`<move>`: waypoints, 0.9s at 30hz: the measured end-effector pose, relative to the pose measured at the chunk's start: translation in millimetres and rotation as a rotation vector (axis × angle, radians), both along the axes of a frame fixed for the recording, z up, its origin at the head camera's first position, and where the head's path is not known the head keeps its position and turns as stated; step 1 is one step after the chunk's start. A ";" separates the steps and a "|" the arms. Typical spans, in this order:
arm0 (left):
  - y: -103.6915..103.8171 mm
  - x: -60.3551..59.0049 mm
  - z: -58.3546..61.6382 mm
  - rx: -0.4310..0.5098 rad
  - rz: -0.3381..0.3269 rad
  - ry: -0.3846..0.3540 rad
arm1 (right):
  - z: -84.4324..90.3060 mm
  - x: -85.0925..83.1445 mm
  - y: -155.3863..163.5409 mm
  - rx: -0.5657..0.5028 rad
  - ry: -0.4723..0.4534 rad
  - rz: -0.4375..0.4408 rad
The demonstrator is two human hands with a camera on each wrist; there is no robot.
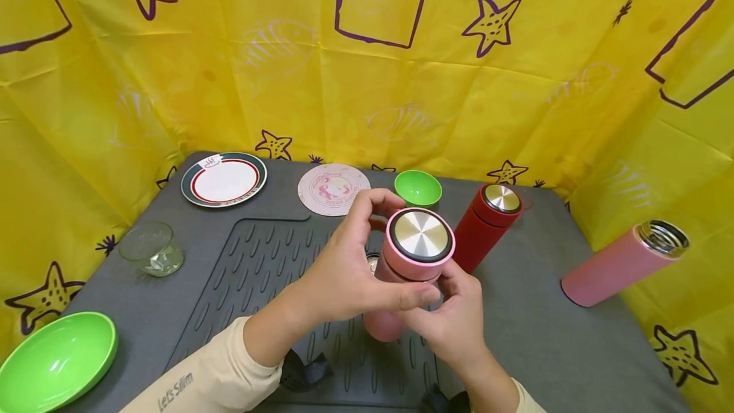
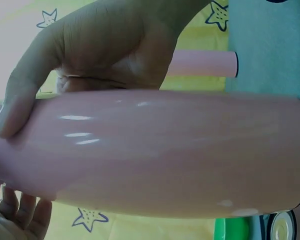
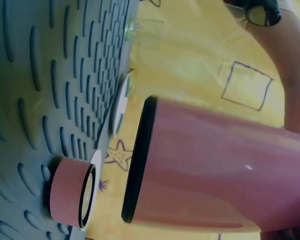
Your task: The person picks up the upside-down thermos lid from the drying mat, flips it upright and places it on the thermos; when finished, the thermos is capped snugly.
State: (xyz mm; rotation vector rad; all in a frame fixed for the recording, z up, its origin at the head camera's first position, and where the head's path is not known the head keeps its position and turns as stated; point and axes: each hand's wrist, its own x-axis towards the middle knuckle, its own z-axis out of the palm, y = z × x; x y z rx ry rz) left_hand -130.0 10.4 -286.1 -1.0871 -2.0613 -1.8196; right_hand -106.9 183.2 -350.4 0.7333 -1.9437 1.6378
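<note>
Both hands clamp the pink flask [image 1: 410, 260] at centre: left hand [image 1: 344, 273] from nine o'clock, right hand [image 1: 453, 317] from five; red flask [image 1: 487, 225] at two o'clock.

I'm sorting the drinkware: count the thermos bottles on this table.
3. A pink bottle is held in both hands at centre, a red bottle stands just behind it, and an open pink bottle lies at the right. None seems hidden.

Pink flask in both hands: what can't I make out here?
- Pink flask: lower body hidden by both hands in head view.
- Right hand: out of right wrist view.
- Small pink cap on mat: mostly hidden behind left hand.
- Left wrist view: flask's ends cut off.
</note>
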 end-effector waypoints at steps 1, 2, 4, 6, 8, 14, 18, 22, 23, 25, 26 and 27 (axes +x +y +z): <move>0.9 0.5 -0.2 -0.001 0.022 -0.004 | -0.3 -0.2 -0.4 0.005 0.011 -0.009; 1.6 0.5 -0.4 0.001 0.036 -0.006 | -0.6 -0.3 -0.6 0.010 0.020 -0.016; 1.1 -0.4 -1.2 0.000 0.043 0.006 | -1.4 -0.2 -1.0 0.018 0.028 -0.029; -0.9 -2.6 -1.6 0.009 0.013 0.041 | -2.3 0.2 -0.5 0.016 0.027 -0.027; -3.6 -4.9 -1.8 0.011 -0.029 0.079 | -2.9 0.6 0.6 0.017 0.010 -0.013; -7.2 -5.1 -1.6 -0.039 -0.081 0.067 | -3.3 0.0 1.8 0.028 0.003 0.010; -2.3 -0.2 -0.8 -0.032 -0.013 0.015 | -3.4 -1.0 0.6 0.029 0.032 0.009; -0.4 0.6 -1.0 -0.008 0.019 0.025 | -3.2 0.0 0.1 0.030 0.015 0.017; -1.2 0.1 -0.9 -0.004 0.009 0.031 | -3.0 0.4 0.2 0.034 0.006 0.016; -3.4 -1.1 -0.8 -0.004 -0.026 0.047 | -2.7 1.3 0.8 0.036 -0.011 0.022; -4.5 -1.6 -0.7 -0.004 -0.047 0.053 | -2.7 1.4 1.1 0.037 -0.013 0.024; -5.2 -2.0 -0.5 -0.005 -0.063 0.062 | -2.5 1.6 1.3 0.039 -0.014 0.024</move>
